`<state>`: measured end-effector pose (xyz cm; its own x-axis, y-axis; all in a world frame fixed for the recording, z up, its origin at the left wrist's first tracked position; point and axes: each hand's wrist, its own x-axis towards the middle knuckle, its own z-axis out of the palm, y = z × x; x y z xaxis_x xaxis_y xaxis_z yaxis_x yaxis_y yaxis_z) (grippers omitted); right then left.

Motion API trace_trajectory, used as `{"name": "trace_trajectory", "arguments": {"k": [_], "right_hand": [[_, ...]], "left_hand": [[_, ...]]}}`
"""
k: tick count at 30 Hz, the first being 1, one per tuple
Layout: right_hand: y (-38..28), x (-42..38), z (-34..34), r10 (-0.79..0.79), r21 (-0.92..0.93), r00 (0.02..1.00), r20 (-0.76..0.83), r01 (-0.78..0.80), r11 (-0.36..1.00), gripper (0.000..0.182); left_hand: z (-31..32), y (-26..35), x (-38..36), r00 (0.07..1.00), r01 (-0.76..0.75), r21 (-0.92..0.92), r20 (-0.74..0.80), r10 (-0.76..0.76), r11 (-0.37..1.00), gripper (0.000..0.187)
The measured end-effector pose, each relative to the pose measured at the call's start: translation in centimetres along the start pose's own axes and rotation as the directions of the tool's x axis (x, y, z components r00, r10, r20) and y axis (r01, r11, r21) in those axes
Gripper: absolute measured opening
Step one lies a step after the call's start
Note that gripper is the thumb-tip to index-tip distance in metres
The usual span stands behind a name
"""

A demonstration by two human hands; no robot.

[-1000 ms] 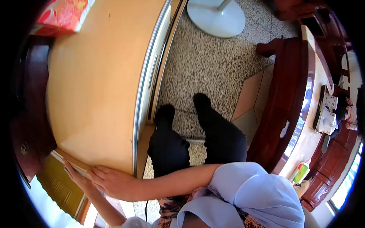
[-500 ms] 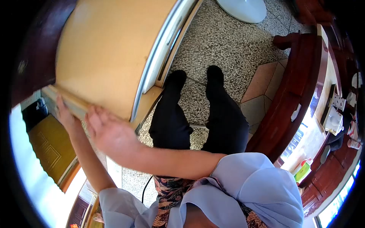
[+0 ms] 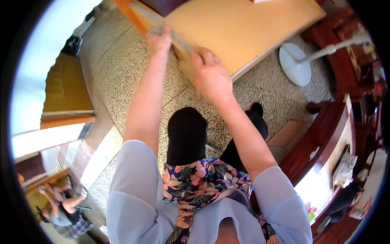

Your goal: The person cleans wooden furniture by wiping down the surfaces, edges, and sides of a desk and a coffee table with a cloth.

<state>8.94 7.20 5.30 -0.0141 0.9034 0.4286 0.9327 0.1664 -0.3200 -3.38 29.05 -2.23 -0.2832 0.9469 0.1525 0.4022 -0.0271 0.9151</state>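
Observation:
A large cabinet with a light-wood panel (image 3: 239, 30) fills the upper middle of the head view. My left hand (image 3: 159, 42) is closed around its near edge, with the fingertips partly hidden. To the right, my right hand (image 3: 212, 76) grips the same edge near the corner, fingers bent over it onto the panel. Both arms stretch forward. The strip of edge between the hands looks slightly blurred.
Speckled stone floor (image 3: 118, 61) surrounds my feet. At the right stand a round white stand base (image 3: 295, 65) and a dark red wooden table (image 3: 321, 130) bearing several items. Another person (image 3: 67, 207) sits at the lower left. A brown door panel (image 3: 67, 83) is at the left.
The cabinet now appears higher and further right, turned at a different angle. Both hands have moved up and right in view with its edge, arms straighter. One leg has stepped forward.

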Motion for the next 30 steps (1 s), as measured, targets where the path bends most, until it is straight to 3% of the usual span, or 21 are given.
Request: {"name": "trace_trajectory", "arguments": {"k": [2, 5, 8, 14, 19, 21, 23, 24, 27, 29, 30], "right_hand": [[-0.1, 0.0, 0.3, -0.013, -0.025, 1.000, 0.017, 0.013, 1.000, 0.048], [-0.8, 0.2, 0.0, 0.020, -0.028, 0.998, 0.059, -0.018, 0.999, 0.050], [-1.1, 0.2, -0.1, 0.062, -0.032, 0.995, 0.073, -0.060, 0.998, 0.052], [-2.0, 0.7, 0.1, 0.084, -0.080, 0.992, 0.096, -0.077, 0.994, 0.055], [-2.1, 0.7, 0.2, 0.059, -0.099, 0.992, 0.115, -0.047, 0.994, 0.058], [-2.3, 1.0, 0.3, 0.049, -0.114, 0.993, 0.106, -0.037, 0.993, 0.058], [-2.6, 1.0, 0.3, 0.038, -0.148, 0.995, 0.089, -0.025, 0.989, 0.059], [-3.1, 1.1, 0.3, -0.013, -0.163, 0.999, 0.044, 0.020, 0.986, 0.059], [-4.4, 0.5, -0.1, -0.207, -0.259, 0.978, -0.022, 0.194, 0.946, 0.060], [-5.1, 0.5, -0.1, -0.402, -0.362, 0.916, 0.020, 0.381, 0.851, 0.060], [-5.4, -0.1, 0.5, -0.363, -0.282, 0.931, 0.030, 0.357, 0.891, 0.060]], "left_hand": [[-2.2, 4.7, -3.4, 0.999, 0.036, -0.043, 0.017, -0.036, 0.998, 0.058], [-2.6, 4.7, -3.6, 0.997, 0.072, 0.011, 0.022, -0.072, 0.997, 0.059], [-1.9, 2.9, -3.8, 1.000, -0.019, -0.046, 0.019, 0.020, 0.999, 0.058], [-5.0, 3.3, -10.5, 0.962, -0.017, -0.111, 0.268, 0.046, 0.994, 0.046], [-5.9, 0.3, -12.0, 0.822, 0.188, -0.232, 0.569, -0.023, 0.954, 0.045], [-6.7, -0.5, -11.0, 0.775, 0.290, -0.315, 0.632, -0.028, 0.904, 0.046], [-7.7, -1.3, -10.0, 0.791, 0.263, -0.386, 0.611, 0.031, 0.884, 0.046], [-8.1, -1.6, -9.4, 0.798, 0.249, -0.424, 0.599, 0.063, 0.871, 0.046], [-12.6, -1.6, -7.7, 0.613, 0.466, -0.463, 0.783, 0.102, 0.754, 0.041], [-13.5, -2.7, -6.8, 0.597, 0.444, -0.431, 0.796, 0.099, 0.786, 0.036], [-13.9, -2.9, -6.9, 0.588, 0.435, -0.408, 0.804, 0.090, 0.802, 0.034]]}}
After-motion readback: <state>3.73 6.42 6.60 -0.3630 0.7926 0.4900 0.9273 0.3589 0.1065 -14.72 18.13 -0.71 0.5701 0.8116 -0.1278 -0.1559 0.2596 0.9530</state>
